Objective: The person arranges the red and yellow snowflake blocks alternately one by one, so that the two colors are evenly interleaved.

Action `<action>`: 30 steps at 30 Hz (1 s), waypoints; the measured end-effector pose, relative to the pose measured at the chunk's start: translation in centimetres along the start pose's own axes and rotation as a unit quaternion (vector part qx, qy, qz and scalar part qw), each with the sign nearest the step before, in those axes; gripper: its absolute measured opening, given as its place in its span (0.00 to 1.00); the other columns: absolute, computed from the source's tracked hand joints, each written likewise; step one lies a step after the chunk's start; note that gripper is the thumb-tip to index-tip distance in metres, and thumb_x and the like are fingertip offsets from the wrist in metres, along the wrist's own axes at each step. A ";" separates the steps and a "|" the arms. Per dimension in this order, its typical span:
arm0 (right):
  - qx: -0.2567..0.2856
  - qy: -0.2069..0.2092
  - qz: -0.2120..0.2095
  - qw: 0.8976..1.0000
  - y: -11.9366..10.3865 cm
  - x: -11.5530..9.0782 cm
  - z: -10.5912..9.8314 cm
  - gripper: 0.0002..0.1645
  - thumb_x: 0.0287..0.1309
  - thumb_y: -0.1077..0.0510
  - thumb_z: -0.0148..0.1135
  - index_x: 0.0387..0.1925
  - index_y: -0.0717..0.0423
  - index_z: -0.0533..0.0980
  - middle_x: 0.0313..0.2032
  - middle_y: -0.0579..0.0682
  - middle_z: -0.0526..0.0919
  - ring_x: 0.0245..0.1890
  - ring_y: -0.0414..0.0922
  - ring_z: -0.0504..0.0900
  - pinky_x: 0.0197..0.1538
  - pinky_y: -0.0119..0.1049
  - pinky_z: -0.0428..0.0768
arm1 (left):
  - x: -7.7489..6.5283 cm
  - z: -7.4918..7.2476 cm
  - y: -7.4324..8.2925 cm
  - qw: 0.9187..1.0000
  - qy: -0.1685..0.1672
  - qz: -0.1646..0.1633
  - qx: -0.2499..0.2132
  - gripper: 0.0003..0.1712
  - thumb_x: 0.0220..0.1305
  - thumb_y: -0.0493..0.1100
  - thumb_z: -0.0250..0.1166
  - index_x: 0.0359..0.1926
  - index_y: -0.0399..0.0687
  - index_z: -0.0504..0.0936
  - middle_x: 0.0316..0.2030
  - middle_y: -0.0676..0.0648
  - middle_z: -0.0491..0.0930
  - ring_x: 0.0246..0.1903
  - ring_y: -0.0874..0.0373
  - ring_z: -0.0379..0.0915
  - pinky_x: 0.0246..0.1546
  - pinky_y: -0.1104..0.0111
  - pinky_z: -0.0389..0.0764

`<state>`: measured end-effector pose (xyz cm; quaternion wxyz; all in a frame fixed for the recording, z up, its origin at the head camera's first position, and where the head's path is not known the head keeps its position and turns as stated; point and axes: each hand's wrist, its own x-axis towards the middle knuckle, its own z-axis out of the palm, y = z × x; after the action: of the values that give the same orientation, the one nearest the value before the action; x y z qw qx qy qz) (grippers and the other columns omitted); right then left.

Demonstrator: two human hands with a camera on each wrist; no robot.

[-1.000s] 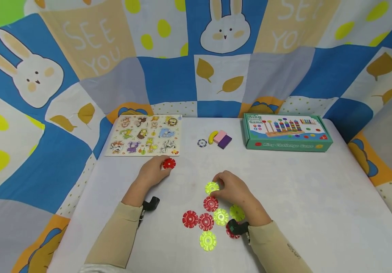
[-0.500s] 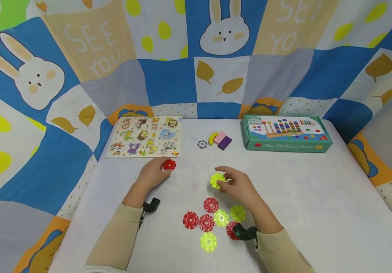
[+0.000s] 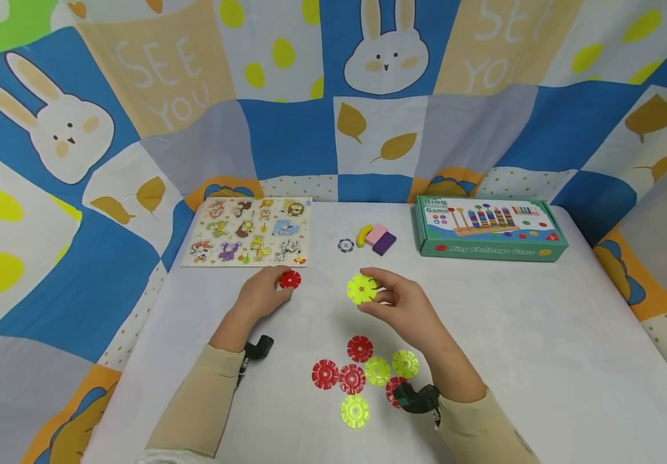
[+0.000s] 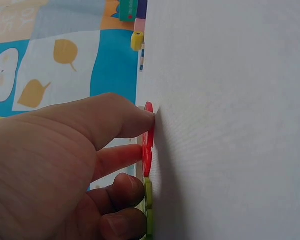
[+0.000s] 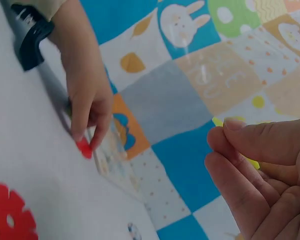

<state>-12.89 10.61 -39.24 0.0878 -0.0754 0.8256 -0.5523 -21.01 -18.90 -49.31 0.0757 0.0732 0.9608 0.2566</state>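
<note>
My left hand (image 3: 260, 299) keeps thumb and fingers around a red notched interlocking disc (image 3: 290, 280), low over the table by the puzzle board's near edge. In the left wrist view a second red disc (image 4: 147, 161) and a yellow-green disc (image 4: 148, 194) appear edge-on in line beneath the fingers. My right hand (image 3: 405, 306) pinches a yellow-green interlocking disc (image 3: 361, 289) by its right side, raised above the table; the right wrist view shows that disc mostly hidden behind the fingers. Loose red discs (image 3: 325, 374) and yellow-green discs (image 3: 355, 411) lie flat nearer the front.
An animal puzzle board (image 3: 249, 232) lies at the back left. Behind the hands are a small round token (image 3: 346, 245), a yellow banana-shaped piece (image 3: 364, 235), a pink block (image 3: 376, 234) and a purple block (image 3: 384, 243). A green game box (image 3: 492, 229) stands back right.
The right hand has lifted the yellow-green disc from beside the loose discs and carried it away toward the back of the table. The left hand stays in place with its red disc.
</note>
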 end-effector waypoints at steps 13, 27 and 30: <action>0.024 0.016 0.001 1.000 -1.8 5.0 5.5 0.31 0.40 0.55 0.78 0.49 0.47 0.75 0.33 0.49 0.77 0.31 0.45 0.77 0.31 0.33 0.79 | 0.1 0.2 0.1 1.000 0.005 -0.005 0.007 0.31 0.59 0.50 0.65 0.63 0.50 0.71 0.58 0.44 0.73 0.57 0.47 0.67 0.57 0.50 0.68; -0.158 0.012 0.070 0.985 2.9 9.9 10.2 0.33 0.43 0.50 0.75 0.52 0.50 0.73 0.37 0.47 0.77 0.35 0.45 0.74 0.36 0.36 0.75 | 0.1 -0.1 -0.1 1.000 0.000 0.003 0.005 0.31 0.59 0.51 0.65 0.63 0.49 0.71 0.58 0.44 0.73 0.59 0.47 0.66 0.58 0.52 0.67; -0.203 0.008 0.068 0.977 4.0 10.7 10.7 0.32 0.44 0.48 0.74 0.52 0.51 0.73 0.37 0.46 0.78 0.35 0.43 0.74 0.40 0.36 0.75 | 0.2 0.0 -0.3 1.000 0.003 0.007 0.007 0.31 0.58 0.50 0.65 0.63 0.49 0.72 0.58 0.44 0.73 0.58 0.47 0.66 0.57 0.52 0.67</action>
<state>-20.97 0.15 -47.58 0.1016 -0.0306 0.9244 -0.3664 -21.19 -19.09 -49.47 0.0706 0.0801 0.9621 0.2510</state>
